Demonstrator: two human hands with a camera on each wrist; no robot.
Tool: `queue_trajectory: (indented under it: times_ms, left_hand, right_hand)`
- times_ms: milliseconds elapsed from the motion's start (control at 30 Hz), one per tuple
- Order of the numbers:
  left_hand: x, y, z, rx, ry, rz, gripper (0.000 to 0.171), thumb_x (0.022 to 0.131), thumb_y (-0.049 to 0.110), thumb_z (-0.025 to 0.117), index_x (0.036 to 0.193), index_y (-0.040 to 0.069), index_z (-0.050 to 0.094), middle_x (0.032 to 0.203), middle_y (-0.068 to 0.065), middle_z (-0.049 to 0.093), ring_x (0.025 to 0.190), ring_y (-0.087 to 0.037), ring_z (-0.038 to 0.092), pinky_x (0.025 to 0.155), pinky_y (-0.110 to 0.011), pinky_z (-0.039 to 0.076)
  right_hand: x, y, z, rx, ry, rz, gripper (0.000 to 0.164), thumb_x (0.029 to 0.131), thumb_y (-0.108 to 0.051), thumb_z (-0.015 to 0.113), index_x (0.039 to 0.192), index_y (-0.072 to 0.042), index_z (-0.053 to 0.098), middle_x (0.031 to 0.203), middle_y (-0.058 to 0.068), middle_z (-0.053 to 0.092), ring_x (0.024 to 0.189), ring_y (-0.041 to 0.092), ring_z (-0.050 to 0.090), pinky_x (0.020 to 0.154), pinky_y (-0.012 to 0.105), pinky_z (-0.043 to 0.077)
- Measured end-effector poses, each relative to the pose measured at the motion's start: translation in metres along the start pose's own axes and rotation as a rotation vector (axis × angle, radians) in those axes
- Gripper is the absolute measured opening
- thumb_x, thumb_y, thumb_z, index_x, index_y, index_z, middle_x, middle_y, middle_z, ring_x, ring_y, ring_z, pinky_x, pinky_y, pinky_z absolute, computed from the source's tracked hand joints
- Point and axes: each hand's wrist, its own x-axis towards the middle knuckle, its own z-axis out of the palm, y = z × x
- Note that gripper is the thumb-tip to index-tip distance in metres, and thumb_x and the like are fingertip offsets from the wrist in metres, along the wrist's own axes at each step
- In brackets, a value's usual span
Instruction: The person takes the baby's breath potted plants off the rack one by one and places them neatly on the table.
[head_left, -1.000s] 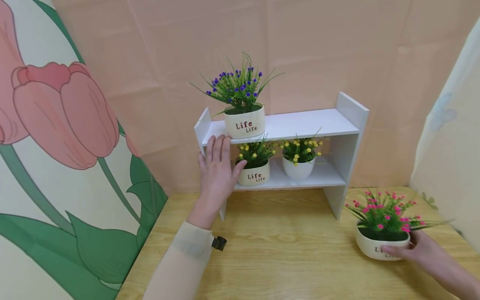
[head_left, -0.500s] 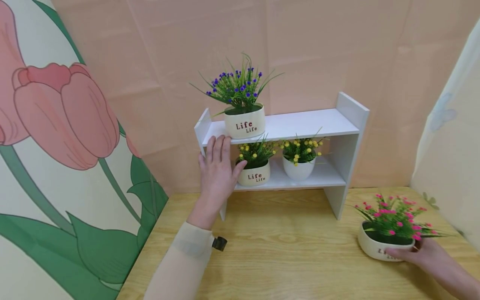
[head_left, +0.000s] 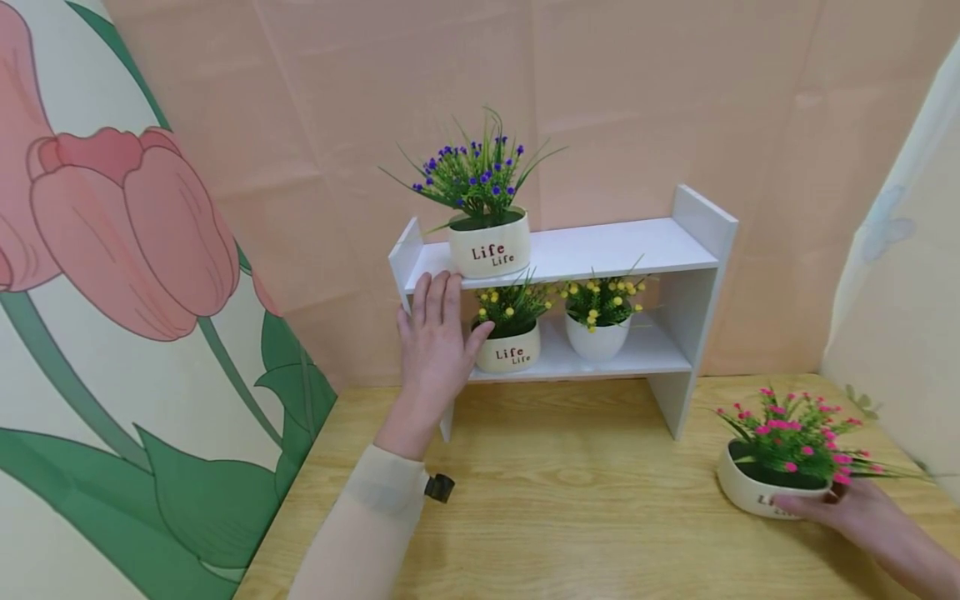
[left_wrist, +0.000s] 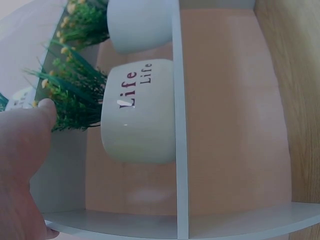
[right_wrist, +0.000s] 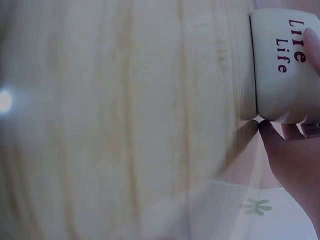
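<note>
The left wrist view shows everything turned sideways. A cream pot [left_wrist: 137, 135] with "Life Life" in dark red stands on the shelf board [left_wrist: 181, 150], its yellow-flowered greenery [left_wrist: 75, 95] pointing between 9 and 10 o'clock. A plain white pot [left_wrist: 140, 25] stands just beside it, toward 12. The left hand [left_wrist: 20, 162] enters at 8 o'clock, thumb tip by the greenery; contact cannot be told. A side panel [left_wrist: 130, 224] runs along 6, and the wooden counter [left_wrist: 302, 100] lies at 3.

Creased peach backdrop [head_left: 615, 108], perhaps cloth; tulip mural [head_left: 131, 233] at left; pale right wall [head_left: 903, 325]; wood-grain table [head_left: 562, 508].
</note>
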Motion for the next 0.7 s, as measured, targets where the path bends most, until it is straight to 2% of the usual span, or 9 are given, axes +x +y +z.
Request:
queue_trajectory:
  times_ms: [133,200,267,367,400,500,533,600,700]
  left_hand:
    - [0.0,0.0,-0.001,-0.001,-0.004,-0.001,0.087,0.11,0.059,0.057,0.173,0.011,0.021,0.176,-0.012,0.025,0.167,-0.035,0.008,0.124,-0.076,0.022]
    - [0.0,0.001,-0.001,0.001,-0.007,-0.001,0.087,0.11,0.06,0.057,0.173,0.011,0.02,0.176,-0.012,0.024,0.167,-0.035,0.008,0.125,-0.076,0.022]
    - [0.0,0.001,-0.002,0.006,-0.008,0.0,0.087,0.11,0.06,0.057,0.173,0.011,0.02,0.176,-0.012,0.024,0.167,-0.035,0.008,0.124,-0.075,0.023]
    - [-0.001,0.001,-0.002,0.011,-0.005,0.001,0.087,0.11,0.06,0.056,0.173,0.012,0.02,0.176,-0.012,0.025,0.167,-0.035,0.009,0.124,-0.075,0.024]
    - [-0.001,0.0,-0.002,0.012,-0.005,0.0,0.087,0.11,0.06,0.057,0.173,0.012,0.02,0.176,-0.012,0.024,0.167,-0.035,0.009,0.124,-0.075,0.024]
    - [-0.001,0.0,-0.001,0.01,-0.006,-0.002,0.087,0.11,0.06,0.056,0.173,0.012,0.02,0.176,-0.011,0.024,0.167,-0.035,0.008,0.124,-0.075,0.025]
    - [-0.001,0.001,-0.001,0.01,-0.006,-0.001,0.087,0.11,0.06,0.056,0.173,0.012,0.02,0.176,-0.011,0.024,0.167,-0.035,0.008,0.123,-0.075,0.025]
    - [-0.001,0.001,-0.002,0.005,-0.009,-0.004,0.087,0.11,0.06,0.056,0.173,0.013,0.019,0.176,-0.011,0.023,0.167,-0.034,0.008,0.124,-0.075,0.024]
    - [-0.001,0.001,-0.002,0.002,-0.009,-0.004,0.087,0.11,0.06,0.057,0.173,0.013,0.019,0.177,-0.011,0.023,0.167,-0.035,0.008,0.124,-0.075,0.024]
  right_hand:
    - [0.001,-0.002,-0.003,-0.032,-0.038,0.044,0.094,0.101,-0.039,0.084,0.159,0.018,0.037,0.143,0.045,0.057,0.107,-0.006,0.06,0.074,0.01,0.04]
    - [0.002,-0.003,-0.004,-0.044,-0.066,0.075,0.093,0.102,-0.041,0.081,0.157,0.02,0.037,0.141,0.048,0.056,0.109,0.025,0.072,0.081,0.026,0.054]
    - [0.001,-0.003,-0.005,-0.042,-0.083,0.098,0.095,0.103,-0.043,0.08,0.158,0.02,0.035,0.144,0.05,0.052,0.117,0.056,0.067,0.086,0.044,0.059]
    - [-0.001,-0.002,-0.006,0.042,-0.1,0.115,0.098,0.106,-0.041,0.077,0.172,0.004,0.02,0.157,0.049,0.038,0.131,0.05,0.063,0.096,0.041,0.058]
    - [-0.002,-0.002,-0.006,0.057,-0.09,0.107,0.099,0.106,-0.039,0.078,0.173,0.003,0.018,0.158,0.047,0.036,0.129,0.036,0.067,0.093,0.03,0.057]
    - [-0.005,-0.004,-0.01,0.11,-0.103,0.125,0.103,0.109,-0.037,0.074,0.175,-0.002,0.004,0.163,0.047,0.027,0.135,0.036,0.063,0.089,0.015,0.052]
    - [-0.006,-0.006,-0.011,0.1,-0.101,0.126,0.103,0.109,-0.036,0.074,0.174,-0.001,0.003,0.162,0.047,0.027,0.138,0.05,0.056,0.087,0.018,0.054]
    - [-0.007,-0.01,-0.015,0.093,-0.102,0.135,0.106,0.109,-0.036,0.073,0.172,0.001,-0.003,0.159,0.051,0.025,0.134,0.057,0.055,0.083,0.02,0.057]
    - [-0.009,-0.016,-0.023,0.118,-0.102,0.154,0.111,0.111,-0.036,0.07,0.172,-0.016,-0.021,0.155,0.058,0.015,0.136,0.07,0.039,0.077,0.018,0.058]
